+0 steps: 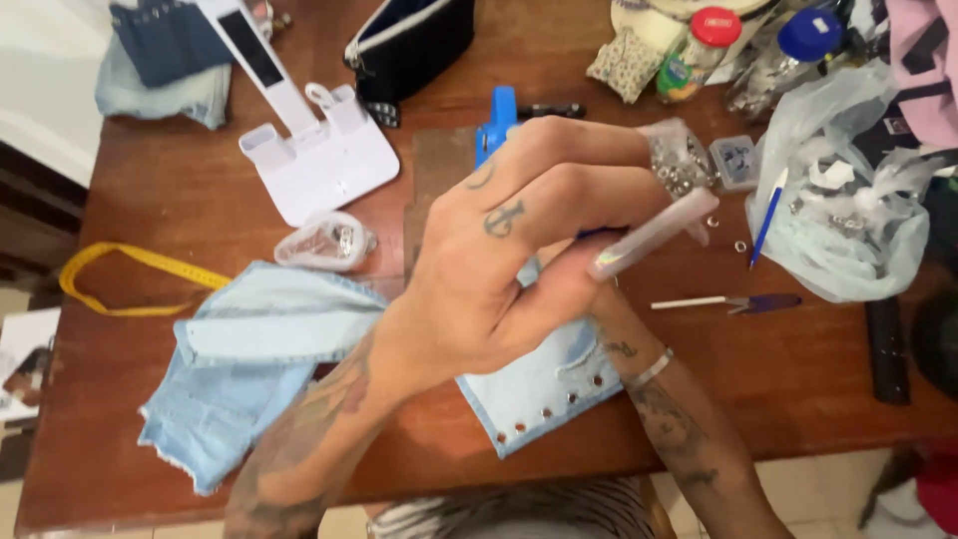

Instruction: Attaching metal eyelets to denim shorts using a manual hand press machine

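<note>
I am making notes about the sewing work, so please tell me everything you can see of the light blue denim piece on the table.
The denim piece is pale blue, soft cloth, lying flat and partly folded on the brown wooden table. Its lower left edge is frayed with white threads. On the right part, a row of small silver studs runs along the hem. The left hand and forearm are raised in front of its middle and hide it there. The right arm comes in over its right corner; whether it touches the cloth is unclear. A yellow measuring tape lies near its left side.

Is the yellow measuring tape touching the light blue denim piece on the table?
Apart. The head view shows bare table between the yellow measuring tape and the light blue denim piece.
</note>
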